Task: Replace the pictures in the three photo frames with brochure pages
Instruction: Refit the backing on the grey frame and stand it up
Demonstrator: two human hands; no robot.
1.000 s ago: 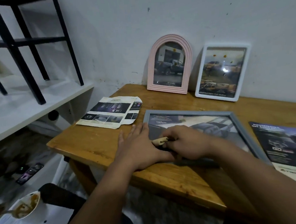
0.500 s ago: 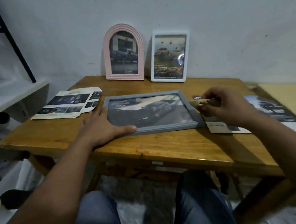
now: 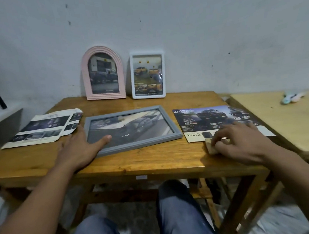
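A grey frame (image 3: 132, 130) is laid flat at the middle of the wooden table (image 3: 144, 161), a car picture showing under its glass. Its near left corner is pinned by the left hand (image 3: 81, 147), palm down and fingers spread, thumb resting on the glass. A small tan block (image 3: 211, 146) is pinched on the tabletop by the curled fingers of the right hand (image 3: 243, 143), at the near edge of a brochure page (image 3: 214, 120). Cut brochure sheets (image 3: 44, 127) are seen left of the grey frame. A pink arched frame (image 3: 103, 75) and a white frame (image 3: 147, 74) are propped against the wall (image 3: 217, 30), side by side.
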